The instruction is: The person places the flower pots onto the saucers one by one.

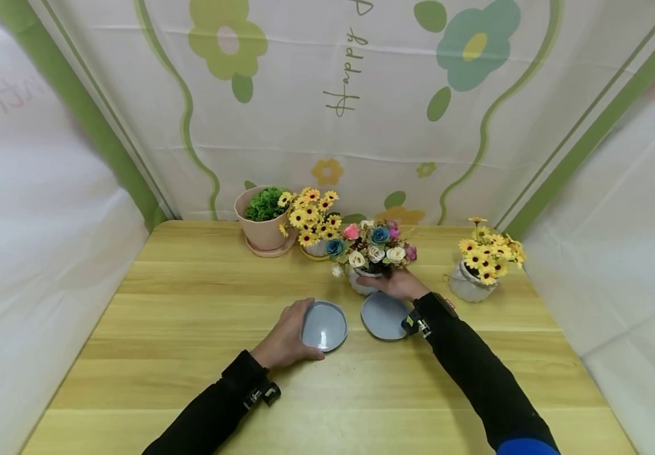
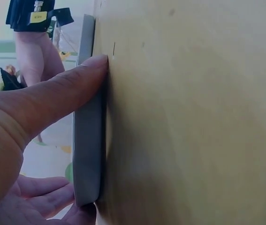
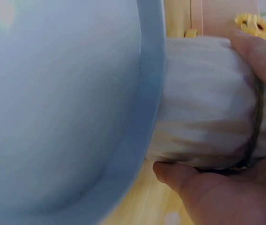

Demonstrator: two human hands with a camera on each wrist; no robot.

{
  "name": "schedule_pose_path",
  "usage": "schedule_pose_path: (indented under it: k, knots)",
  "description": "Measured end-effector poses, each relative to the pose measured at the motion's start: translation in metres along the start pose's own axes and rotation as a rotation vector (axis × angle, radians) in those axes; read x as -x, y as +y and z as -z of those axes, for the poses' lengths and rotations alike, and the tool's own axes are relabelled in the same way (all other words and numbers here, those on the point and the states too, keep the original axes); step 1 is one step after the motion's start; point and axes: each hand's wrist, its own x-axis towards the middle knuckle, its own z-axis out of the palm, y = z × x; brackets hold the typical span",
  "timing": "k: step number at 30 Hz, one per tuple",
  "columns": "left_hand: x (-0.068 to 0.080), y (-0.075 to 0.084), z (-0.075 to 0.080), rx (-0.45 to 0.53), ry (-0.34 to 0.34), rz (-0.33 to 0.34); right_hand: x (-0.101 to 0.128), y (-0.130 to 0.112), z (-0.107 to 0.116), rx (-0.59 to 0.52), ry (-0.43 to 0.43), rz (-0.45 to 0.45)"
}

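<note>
My left hand (image 1: 286, 340) holds a small blue-grey saucer (image 1: 325, 325) by its rim, thumb at the near side and fingers at the far side. In the left wrist view the saucer's side wall (image 2: 87, 154) stands between thumb and fingers, low against the wooden surface. My right hand (image 1: 400, 284) grips a white pot (image 3: 203, 103) with a dark cord round its upper part; thumb and fingers lie on opposite sides. Mixed artificial roses (image 1: 377, 245) fill this pot. Just in front of it a second blue-grey saucer (image 1: 384, 317) lies under my right wrist.
At the back left stands a pink pot (image 1: 265, 234) with green foliage on a pink saucer. Beside it are yellow daisies (image 1: 312, 218) in a pot on a yellow saucer. Another white pot (image 1: 471, 285) of yellow daisies stands at the right. A printed curtain (image 1: 305, 126) hangs behind the table.
</note>
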Motion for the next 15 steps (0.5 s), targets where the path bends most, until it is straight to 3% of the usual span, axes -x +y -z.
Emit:
schedule_pose_path:
  k: [4, 9, 15]
  knots:
    - [-0.002, 0.000, 0.001, -0.005, 0.000, 0.006, 0.006, -0.004, -0.007, 0.021, 0.014, 0.052]
    - [-0.002, -0.001, 0.002, -0.002, -0.002, 0.015, 0.014, -0.008, -0.018, 0.085, 0.060, 0.246]
    - [-0.002, -0.002, 0.003, 0.010, -0.008, 0.008, 0.023, -0.008, -0.031, 0.202, 0.194, 0.449]
